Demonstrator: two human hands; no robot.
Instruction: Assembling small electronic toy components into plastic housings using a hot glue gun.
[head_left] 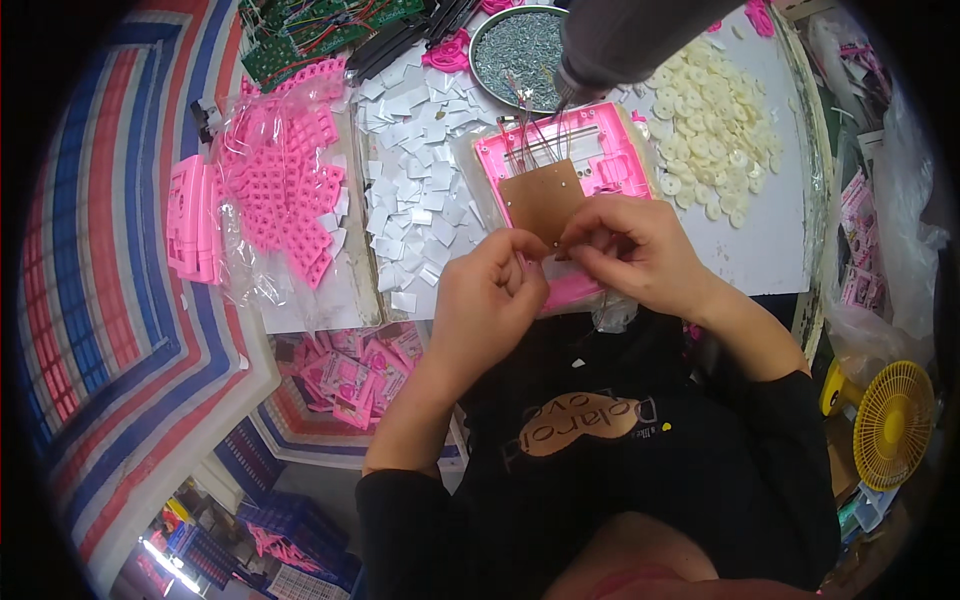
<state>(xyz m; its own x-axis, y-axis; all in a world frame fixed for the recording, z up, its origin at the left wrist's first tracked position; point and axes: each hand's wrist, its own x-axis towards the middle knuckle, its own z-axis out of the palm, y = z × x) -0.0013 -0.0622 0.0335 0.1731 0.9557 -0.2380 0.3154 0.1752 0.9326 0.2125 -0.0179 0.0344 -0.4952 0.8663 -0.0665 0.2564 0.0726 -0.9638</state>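
Note:
A brown circuit board (540, 198) lies tilted over the lower left of a pink plastic housing (622, 150), with thin wires (545, 140) rising from its far edge. Close to the board's near corner, my left hand (493, 300) is closed, thumb and forefinger pinched. Opposite it, my right hand (640, 250) is also closed in a pinch, its fingertips almost meeting the left ones. Whatever lies between the fingertips is too small or too hidden to name. Above the housing hangs a dark, blurred tool (625, 45), its tip near the wires.
White flat pieces (410, 170) and pink button pads (285, 180) spread to the left. A round tray of screws (518, 55) stands at the back, near green circuit boards (300, 40). Cream discs (715, 130) lie right. A yellow fan (890, 425) sits at lower right.

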